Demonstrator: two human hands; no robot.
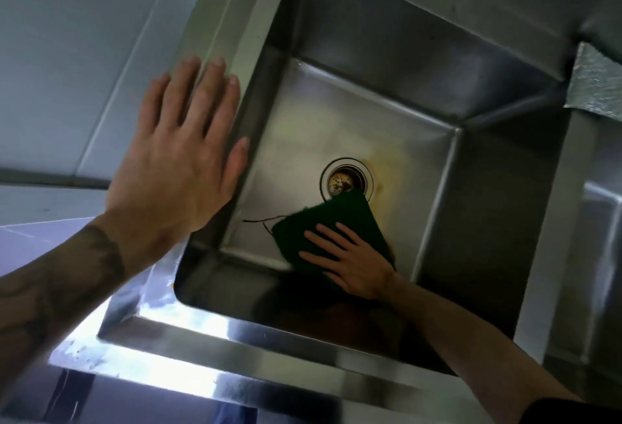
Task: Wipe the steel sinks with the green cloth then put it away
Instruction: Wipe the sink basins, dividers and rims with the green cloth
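A deep steel sink (370,63) fills the middle of the view. On its floor, just below the round drain (345,181), lies the green cloth (343,218). My right hand (350,263) presses flat on the cloth, fingers spread and pointing up-left. A loose dark thread trails from the cloth's left corner. My left hand (181,157) rests flat and open on the sink's left rim (232,36), holding nothing. A yellowish stain marks the floor to the right of the drain.
A second steel basin (602,255) begins at the right edge, past a steel divider. A crinkled foil-like patch (595,86) sits at the upper right. A pale wall panel (67,53) runs along the left. The sink's shiny front rim (235,349) crosses the bottom.
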